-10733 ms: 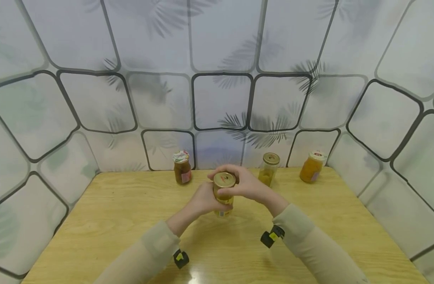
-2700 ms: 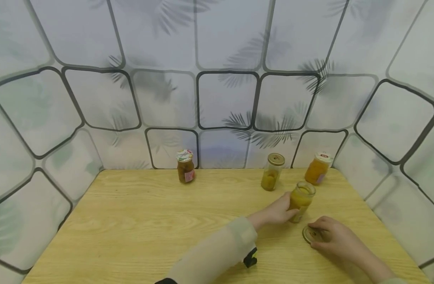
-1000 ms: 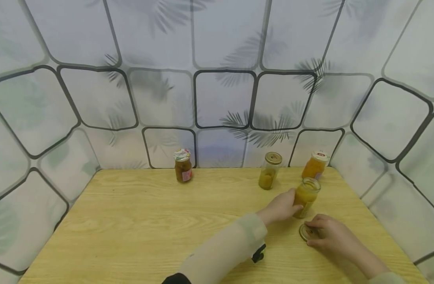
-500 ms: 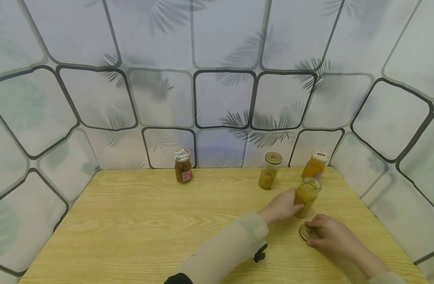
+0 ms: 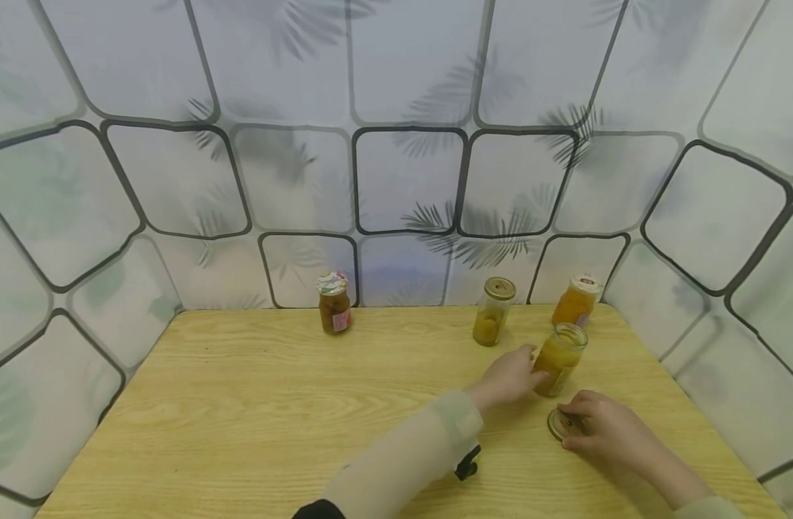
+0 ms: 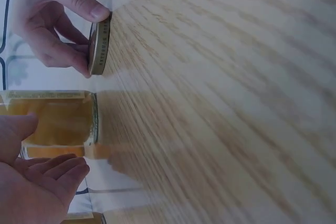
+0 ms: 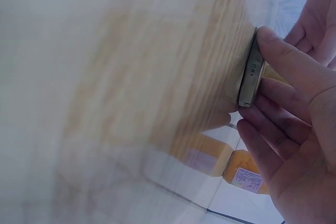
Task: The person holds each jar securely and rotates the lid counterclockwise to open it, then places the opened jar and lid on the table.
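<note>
An uncapped glass jar (image 5: 559, 366) of yellow contents stands upright on the right part of the table, also seen as a jar (image 6: 59, 124) in the left wrist view. Beside its left side is my left hand (image 5: 504, 378), fingers loose and spread from the thumb; whether the thumb still touches the glass I cannot tell. Nearer me, my right hand (image 5: 609, 434) pinches the edges of a gold jar lid (image 5: 561, 425) lying on the table. In the right wrist view, thumb and fingers hold that lid (image 7: 252, 74) by its rim.
Behind stand a gold-lidded jar (image 5: 490, 317), an orange jar with a white lid (image 5: 573, 304) partly hidden by the uncapped one, and a brown jar (image 5: 335, 310) further left. A patterned wall (image 5: 403, 180) rises at the back of the wooden table (image 5: 254, 418).
Earlier both hands held the lidded jar mid-table; it now stands uncapped at the right, its lid on the table. Just now my left hand has loosened and drawn slightly left from the jar.
</note>
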`<state>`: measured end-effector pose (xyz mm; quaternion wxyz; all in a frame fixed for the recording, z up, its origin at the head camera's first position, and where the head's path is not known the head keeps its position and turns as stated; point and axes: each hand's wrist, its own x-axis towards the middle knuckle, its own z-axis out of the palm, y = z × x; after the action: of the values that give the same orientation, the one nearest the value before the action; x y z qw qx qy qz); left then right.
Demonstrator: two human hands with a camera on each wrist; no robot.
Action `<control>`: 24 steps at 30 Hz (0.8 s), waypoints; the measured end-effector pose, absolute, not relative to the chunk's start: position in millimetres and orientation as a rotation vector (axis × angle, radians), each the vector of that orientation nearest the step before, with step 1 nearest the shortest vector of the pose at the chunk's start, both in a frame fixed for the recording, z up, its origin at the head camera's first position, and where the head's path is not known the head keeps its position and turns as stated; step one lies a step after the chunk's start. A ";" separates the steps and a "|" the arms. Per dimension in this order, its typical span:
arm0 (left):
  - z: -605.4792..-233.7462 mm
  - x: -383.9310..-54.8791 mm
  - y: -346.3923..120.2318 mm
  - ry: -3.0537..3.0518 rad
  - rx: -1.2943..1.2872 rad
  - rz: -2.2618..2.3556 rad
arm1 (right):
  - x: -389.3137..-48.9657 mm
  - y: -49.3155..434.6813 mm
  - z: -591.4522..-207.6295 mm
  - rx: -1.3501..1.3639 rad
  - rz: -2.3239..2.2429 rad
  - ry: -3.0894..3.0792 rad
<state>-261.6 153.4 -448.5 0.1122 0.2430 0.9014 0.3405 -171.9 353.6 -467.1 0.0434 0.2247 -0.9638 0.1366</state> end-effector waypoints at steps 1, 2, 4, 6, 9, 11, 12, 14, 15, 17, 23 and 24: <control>-448.7 -262.4 151.4 2.640 0.704 1.006 | -172.3 353.9 -466.7 0.687 0.418 -2.956; -449.3 -263.5 149.4 2.639 0.699 1.009 | -172.5 353.8 -466.4 0.686 0.422 -2.961; -450.8 -266.4 144.9 2.635 0.698 1.012 | -172.7 353.5 -465.8 0.682 0.432 -2.971; -451.6 -269.9 140.5 2.636 0.705 1.010 | -172.7 353.2 -465.6 0.681 0.432 -2.971; -450.7 -275.8 132.6 2.642 0.724 1.012 | -172.7 352.8 -465.5 0.678 0.428 -2.969; -447.7 -279.6 125.9 2.634 0.746 1.027 | -172.7 352.6 -465.4 0.680 0.424 -2.964; -445.7 -281.1 121.5 2.627 0.760 1.033 | -172.7 352.6 -465.5 0.683 0.425 -2.962; -441.6 -283.7 111.8 2.623 0.790 1.029 | -172.6 352.4 -466.1 0.690 0.426 -2.953; -439.0 -284.8 106.4 2.626 0.806 1.017 | -172.5 352.3 -466.5 0.695 0.423 -2.949; -434.3 -287.0 95.4 2.641 0.835 0.990 | -172.3 352.4 -467.1 0.701 0.428 -2.944; -415.3 -293.2 58.3 2.631 0.832 0.998 | -172.2 353.3 -466.3 0.695 0.428 -2.957; -412.4 -294.3 52.2 2.621 0.826 1.007 | -172.3 353.4 -466.0 0.695 0.430 -2.960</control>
<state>-294.3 52.2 -412.4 0.1070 0.2805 0.8904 0.3421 -172.3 353.4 -466.0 0.0355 0.2261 -0.9634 0.1398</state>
